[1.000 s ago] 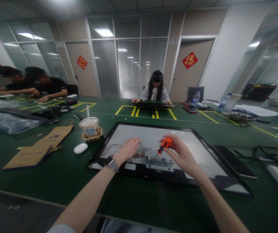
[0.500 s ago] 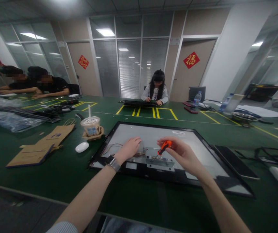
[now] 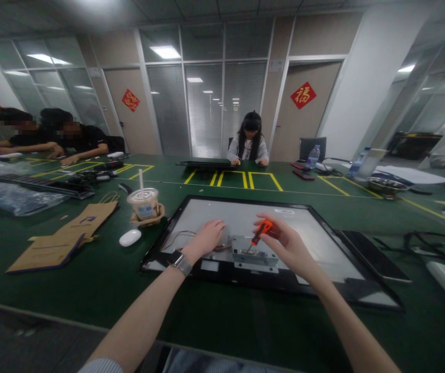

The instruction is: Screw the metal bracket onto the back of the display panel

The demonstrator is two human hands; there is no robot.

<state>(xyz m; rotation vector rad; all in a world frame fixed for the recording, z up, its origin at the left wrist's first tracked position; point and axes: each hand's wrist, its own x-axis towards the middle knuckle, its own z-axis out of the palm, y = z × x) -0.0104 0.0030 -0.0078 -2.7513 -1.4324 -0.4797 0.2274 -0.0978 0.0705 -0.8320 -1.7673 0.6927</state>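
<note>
Monitor panel: flat, black-framed, grey metal back, frame centre | bracket: small, silvery | right hand: fingers closed around orange-handled screwdriver, tip on bracket | left hand: loosely curled, resting on panel.

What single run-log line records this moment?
left hand: flat on monitor back | right hand: gripping orange screwdriver, tip at metal bracket | nearby: lidded cup, white mouse

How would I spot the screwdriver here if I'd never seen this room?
Find the black-framed panel lying flat on the green table, nearest the camera. Over the small metal box at its near edge, the right hand holds the screwdriver; its bright orange handle stands out from the grey and black around it.
</note>
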